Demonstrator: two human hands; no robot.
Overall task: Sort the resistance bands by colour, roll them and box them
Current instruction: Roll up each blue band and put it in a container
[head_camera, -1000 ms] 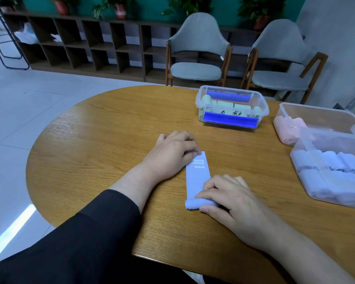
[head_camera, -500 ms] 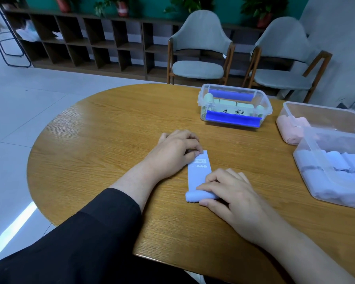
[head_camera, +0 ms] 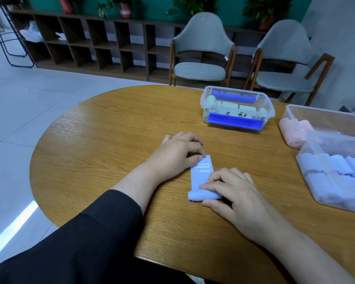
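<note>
Lying flat on the round wooden table (head_camera: 103, 140), a pale lilac resistance band (head_camera: 201, 177) runs away from the person, its near end already wound into a small roll (head_camera: 201, 196); the far end, printed with the word MEDIUM and a row of small drops, is pinned to the wood under the fingertips of the left hand (head_camera: 177, 153), whose fingers are curled and pressing down on the band's corner rather than closing around it; the right hand (head_camera: 232, 193) rests over the roll, index finger laid along its top and thumb tucked against its near side, so the roll is pinched lightly between them; a black sleeve (head_camera: 86, 238) covers the left forearm, while the right forearm is bare. Farther back on the table stands a clear box with blue clips (head_camera: 237, 108), holding pale green rolls (head_camera: 211, 100); to the right, at the table's edge, a second clear box (head_camera: 324, 117) holds pink rolls (head_camera: 293, 131) against its near wall, and just in front of it, touching or nearly so, a third clear box (head_camera: 332, 181) is filled with lilac rolls (head_camera: 342, 165) of the same colour as the band being worked. Two grey chairs (head_camera: 201, 52) stand beyond the table, before a dark shelf unit (head_camera: 80, 44).
</note>
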